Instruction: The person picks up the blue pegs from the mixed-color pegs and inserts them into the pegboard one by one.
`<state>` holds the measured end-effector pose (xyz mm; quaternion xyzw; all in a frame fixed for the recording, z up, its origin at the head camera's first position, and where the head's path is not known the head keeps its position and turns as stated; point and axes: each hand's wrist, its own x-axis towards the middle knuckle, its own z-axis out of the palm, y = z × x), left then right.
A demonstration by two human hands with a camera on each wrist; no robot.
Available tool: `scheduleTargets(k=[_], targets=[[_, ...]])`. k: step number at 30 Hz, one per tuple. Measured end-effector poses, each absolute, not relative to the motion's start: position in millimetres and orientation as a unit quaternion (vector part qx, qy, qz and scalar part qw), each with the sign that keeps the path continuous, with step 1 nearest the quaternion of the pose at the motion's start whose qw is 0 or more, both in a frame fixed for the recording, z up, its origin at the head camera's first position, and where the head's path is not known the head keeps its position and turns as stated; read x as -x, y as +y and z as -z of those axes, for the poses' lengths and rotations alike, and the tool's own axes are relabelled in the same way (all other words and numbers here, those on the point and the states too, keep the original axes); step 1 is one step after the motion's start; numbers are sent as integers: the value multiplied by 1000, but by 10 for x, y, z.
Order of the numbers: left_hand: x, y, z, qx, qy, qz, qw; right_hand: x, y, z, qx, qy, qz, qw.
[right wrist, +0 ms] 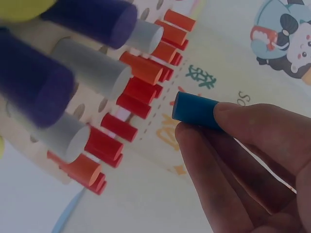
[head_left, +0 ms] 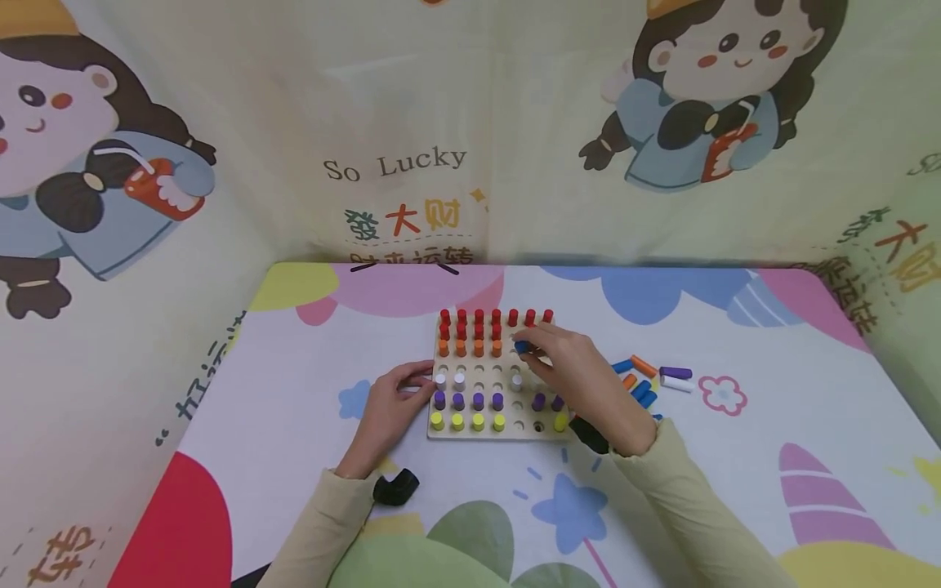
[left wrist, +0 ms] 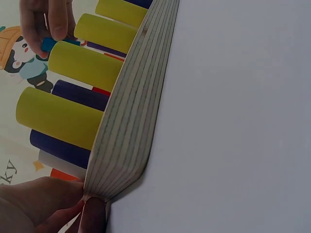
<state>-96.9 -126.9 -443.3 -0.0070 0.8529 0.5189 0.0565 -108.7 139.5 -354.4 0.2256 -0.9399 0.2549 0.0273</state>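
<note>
A wooden pegboard (head_left: pixel 478 435) lies on the table with rows of red, orange, white, purple and yellow pegs, and some holes are bare. My left hand (head_left: pixel 393 412) holds the board's left edge; in the left wrist view its thumb (left wrist: pixel 39 196) and a finger pinch the corner. Over the right part of the board, my right hand (head_left: pixel 581 371) pinches a blue peg (right wrist: pixel 197 110) between thumb and fingers. That peg is raised above the board, apart from the holes in the right wrist view.
Right of the board lie several loose pegs, among them a purple peg (head_left: pixel 676 373), a white peg (head_left: pixel 676 384) and an orange peg (head_left: pixel 644 365). Some are partly behind my right arm. A patterned cloth (head_left: pixel 397 269) covers the table, with printed curtains (head_left: pixel 544 163) behind.
</note>
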Motion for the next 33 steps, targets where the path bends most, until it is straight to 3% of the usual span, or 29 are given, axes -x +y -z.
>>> scheduleTargets(k=[33], targets=[[1010,-1283,4476,4,855,-516,59,1218,1241,3557,-242,-922,-301,-29]])
